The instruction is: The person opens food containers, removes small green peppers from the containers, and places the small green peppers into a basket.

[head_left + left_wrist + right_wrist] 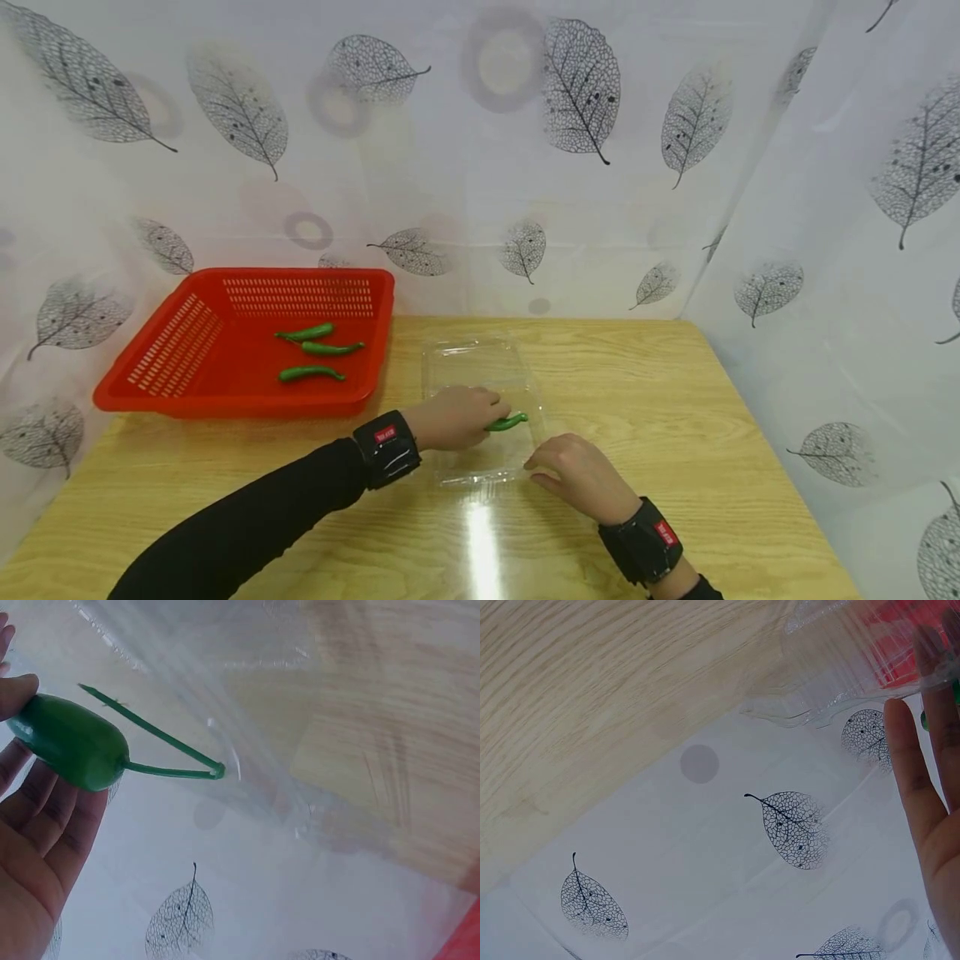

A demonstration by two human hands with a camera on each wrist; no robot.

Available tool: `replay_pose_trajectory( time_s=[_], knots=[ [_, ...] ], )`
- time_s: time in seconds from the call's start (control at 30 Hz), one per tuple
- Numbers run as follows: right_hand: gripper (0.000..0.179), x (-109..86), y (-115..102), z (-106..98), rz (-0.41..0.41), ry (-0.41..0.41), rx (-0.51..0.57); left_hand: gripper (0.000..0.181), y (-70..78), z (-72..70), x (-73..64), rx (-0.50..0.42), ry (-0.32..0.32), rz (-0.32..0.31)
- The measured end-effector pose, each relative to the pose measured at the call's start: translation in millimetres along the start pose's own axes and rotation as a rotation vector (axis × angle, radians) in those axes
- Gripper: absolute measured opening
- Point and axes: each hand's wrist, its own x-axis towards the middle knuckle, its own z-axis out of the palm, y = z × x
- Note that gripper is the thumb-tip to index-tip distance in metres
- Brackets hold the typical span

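A green chili pepper (507, 422) is pinched between the thumb and fingers of my left hand (459, 417), above the clear plastic box (480, 479). The left wrist view shows the pepper's rounded body (75, 742) at the fingertips. Two thin green stem-like strips meet at its far side; whether one is a reflection I cannot tell. My right hand (581, 475) rests at the box's near right corner with fingers fairly straight. In the right wrist view its fingers (911, 765) lie by the clear plastic wall (825, 667), partly cut off by the frame.
To the left stands a red plastic basket (378, 367) with slotted sides. Three green chili peppers (311, 372) lie inside it. A wooden table (637, 400) carries everything, with leaf-patterned sheeting (465, 192) behind and on both sides.
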Motion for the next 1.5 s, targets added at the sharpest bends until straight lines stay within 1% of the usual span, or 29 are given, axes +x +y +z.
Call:
replay_pose_trajectory(
  time_s=[0.1, 0.2, 0.3, 0.47, 0.57, 0.77, 0.83, 0.93, 1.2, 1.37, 1.5],
  knots=[
    [0.015, 0.1, -0.1, 0.7, 0.0, -0.002, 0.0, 0.017, -1.8, -6.2, -5.9, 0.006, -0.004, -0.005],
    [0.015, 0.0, 0.2, 1.0, 0.002, -0.006, -0.002, 0.018, -4.1, -14.8, -12.9, -0.02, -0.007, -0.014],
    [0.014, 0.0, 0.3, 0.8, 0.009, -0.013, -0.004, 0.018, -6.8, -21.7, -20.2, -0.027, -0.013, -0.023],
    [0.014, 0.2, 0.3, -0.2, 0.02, -0.019, 0.003, 0.018, -12.1, -27.7, -32.4, -0.016, -0.012, -0.022],
    [0.014, 0.4, 0.1, -0.8, 0.019, -0.015, 0.007, 0.019, -15.5, -29.9, -39.9, -0.008, -0.006, -0.013],
    [0.015, 0.8, -0.3, -0.1, -0.006, 0.01, -0.002, 0.02, -20.4, -45.1, -59.3, 0.002, -0.003, -0.03],
    [0.015, 0.7, -0.6, 0.1, -0.016, 0.016, -0.003, 0.019, -22.6, -51.0, -67.0, -0.007, 0.004, -0.048],
    [0.015, 0.4, -0.5, 0.5, -0.021, 0.016, -0.005, 0.019, -26.9, -58.1, -79.5, 0.0, 0.033, -0.064],
    [0.014, 0.1, -1.1, -0.8, -0.001, 0.0, 0.001, 0.025, -40.0, -69.2, -110.9, 0.01, 0.088, -0.142],
    [0.014, -0.2, -2.2, -1.5, -0.01, 0.002, 0.002, 0.03, -50.7, -76.2, -128.9, 0.015, 0.1, -0.212],
    [0.015, 0.0, -3.0, -2.3, -0.01, 0.001, 0.007, 0.03, -67.1, -80.0, -143.6, -0.002, 0.101, -0.292]
  ],
)
